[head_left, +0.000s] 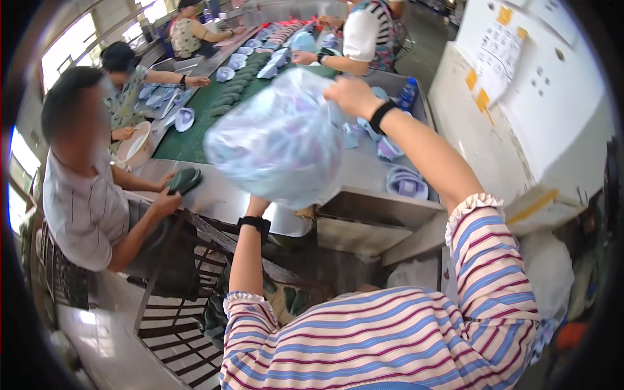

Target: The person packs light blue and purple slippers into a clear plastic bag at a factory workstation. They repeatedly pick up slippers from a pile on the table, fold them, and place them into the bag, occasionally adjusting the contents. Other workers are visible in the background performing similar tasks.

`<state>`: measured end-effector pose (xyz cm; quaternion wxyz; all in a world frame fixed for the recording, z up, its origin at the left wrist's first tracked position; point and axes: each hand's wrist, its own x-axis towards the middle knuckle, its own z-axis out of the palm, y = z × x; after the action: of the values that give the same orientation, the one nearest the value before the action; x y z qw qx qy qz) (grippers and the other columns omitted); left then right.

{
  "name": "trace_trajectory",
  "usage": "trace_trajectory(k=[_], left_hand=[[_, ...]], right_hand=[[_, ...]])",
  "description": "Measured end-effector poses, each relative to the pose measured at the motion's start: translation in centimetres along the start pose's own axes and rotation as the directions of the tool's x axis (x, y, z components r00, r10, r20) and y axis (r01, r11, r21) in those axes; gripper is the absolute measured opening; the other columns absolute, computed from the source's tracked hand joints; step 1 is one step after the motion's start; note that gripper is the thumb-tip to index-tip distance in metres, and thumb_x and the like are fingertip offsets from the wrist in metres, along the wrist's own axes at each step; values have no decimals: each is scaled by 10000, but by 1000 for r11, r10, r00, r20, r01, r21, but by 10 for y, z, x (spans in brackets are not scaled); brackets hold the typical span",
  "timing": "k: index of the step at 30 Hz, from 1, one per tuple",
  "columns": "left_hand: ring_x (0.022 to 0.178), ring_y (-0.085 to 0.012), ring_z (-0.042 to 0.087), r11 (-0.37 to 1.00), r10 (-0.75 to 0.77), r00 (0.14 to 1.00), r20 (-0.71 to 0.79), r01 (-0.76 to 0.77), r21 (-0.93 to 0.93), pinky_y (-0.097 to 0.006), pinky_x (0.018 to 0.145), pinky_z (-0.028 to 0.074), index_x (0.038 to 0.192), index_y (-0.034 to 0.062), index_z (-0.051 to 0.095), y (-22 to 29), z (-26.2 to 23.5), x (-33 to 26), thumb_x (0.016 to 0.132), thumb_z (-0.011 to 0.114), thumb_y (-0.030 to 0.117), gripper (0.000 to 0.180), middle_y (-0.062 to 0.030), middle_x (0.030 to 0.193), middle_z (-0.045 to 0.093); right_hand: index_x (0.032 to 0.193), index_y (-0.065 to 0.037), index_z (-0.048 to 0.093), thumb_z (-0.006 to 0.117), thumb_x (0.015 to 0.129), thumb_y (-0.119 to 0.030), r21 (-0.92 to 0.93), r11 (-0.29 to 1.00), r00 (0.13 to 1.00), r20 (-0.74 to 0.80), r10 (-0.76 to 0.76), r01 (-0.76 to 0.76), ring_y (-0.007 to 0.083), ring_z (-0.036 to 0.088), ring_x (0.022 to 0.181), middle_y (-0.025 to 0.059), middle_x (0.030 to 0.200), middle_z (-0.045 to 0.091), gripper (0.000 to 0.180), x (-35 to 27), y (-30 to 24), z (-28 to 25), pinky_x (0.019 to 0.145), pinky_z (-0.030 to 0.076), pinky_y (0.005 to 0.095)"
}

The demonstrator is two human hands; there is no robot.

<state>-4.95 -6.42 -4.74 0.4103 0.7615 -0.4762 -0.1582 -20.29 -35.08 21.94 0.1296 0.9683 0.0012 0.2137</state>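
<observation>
A large clear plastic bag (276,140), filled with blue and lilac pieces blurred by the film, hangs raised in front of me above the near end of the work table. My right hand (356,97) is closed on the bag's upper right edge. At the bag's underside is my left hand (257,205); its fingers are hidden behind the plastic, so their grip cannot be seen. To the right of the bag, blue and lilac shoe pieces (407,182) lie on the metal surface.
A green conveyor belt (188,144) carries rows of shoe parts. At left, a person (88,195) holds a dark green shoe (184,181). Several other people work farther along. A white cabinet (539,97) stands at right. Below are a slatted crate (175,331) and a metal bin (367,218).
</observation>
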Motion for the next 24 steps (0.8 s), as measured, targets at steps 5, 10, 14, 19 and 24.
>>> trace_trajectory(k=[5,10,14,19,24], left_hand=[[1235,-339,356,863,-231,967,103,253,-436,-368,945,383,1394,103,184,30,37,-38,744,582,10,768,-135,1403,278],[1100,-282,504,967,-253,948,-191,245,-63,-352,831,444,1220,66,475,36,23,-32,753,578,51,479,-151,1214,508],[984,-279,529,987,-105,868,-485,152,57,-383,845,422,1070,42,555,60,7,8,708,606,62,366,-121,999,585],[925,-288,531,864,-128,851,-510,348,364,-446,827,391,888,54,616,43,15,51,702,590,134,204,-112,911,613],[616,-330,545,928,-221,772,-596,354,114,-400,589,410,782,15,600,56,-13,89,737,554,162,160,-182,675,571]], right_hand=[[1321,-172,363,538,813,-191,700,713,825,422,-377,-33,328,524,1047,170,1168,533,537,-63,3,135,873,419,392],[1306,-110,362,560,808,-230,649,756,677,595,-433,-86,322,474,1115,156,1237,483,549,-86,-18,178,908,397,391],[1198,-112,486,563,792,-220,585,811,583,654,-482,14,312,535,1019,141,1098,571,427,-60,2,151,832,433,401],[1124,-118,538,606,751,-240,705,704,766,404,-500,88,301,579,899,107,991,611,398,-7,-2,124,756,456,407],[1280,-105,371,664,708,-381,597,762,736,395,-550,249,346,471,1086,184,1254,433,699,3,-17,128,843,431,406]])
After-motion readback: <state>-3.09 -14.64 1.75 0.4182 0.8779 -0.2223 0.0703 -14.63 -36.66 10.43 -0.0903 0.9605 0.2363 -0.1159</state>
